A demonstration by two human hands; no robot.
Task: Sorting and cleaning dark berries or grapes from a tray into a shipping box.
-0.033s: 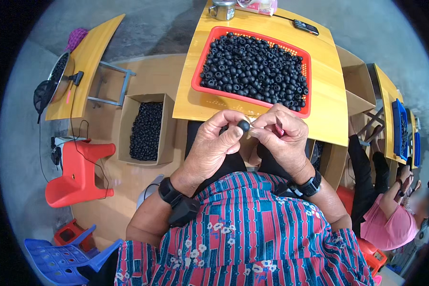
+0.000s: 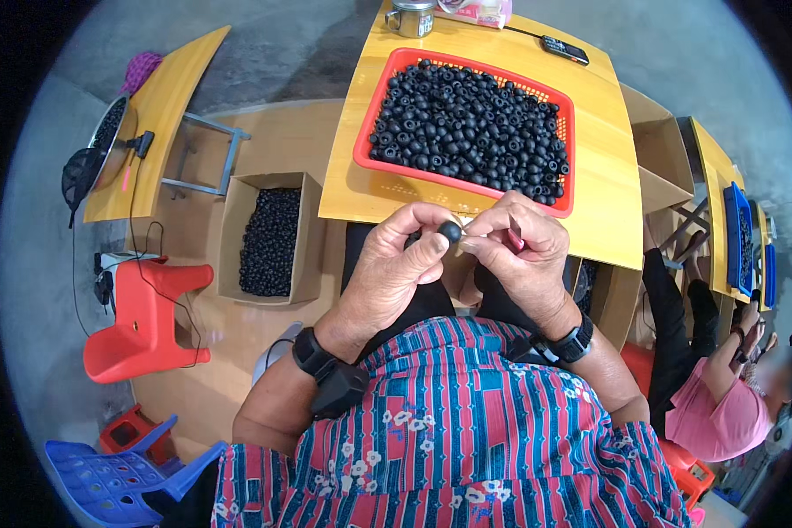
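My left hand [image 2: 398, 255] pinches a small round black rubber-like piece [image 2: 450, 231] between thumb and fingers, just off the table's front edge. My right hand [image 2: 521, 251] is closed close beside it, thumb and forefinger pressed together at the piece's right side. A dark red tool [image 2: 515, 238] shows between the right fingers; its working end is too small to make out. Beyond both hands, a red plastic basket [image 2: 361, 145] stands on the yellow table [image 2: 607, 233], heaped with black pieces [image 2: 466, 123], many with a round hole.
Left of the table, a cardboard box [image 2: 306, 238] on the floor holds more black pieces. A red stool [image 2: 141, 321] and blue chair [image 2: 106, 480] stand farther left. A metal mug [image 2: 411, 19] and phone [image 2: 564, 50] lie at the table's far side. At right sits a person in pink [image 2: 722, 414].
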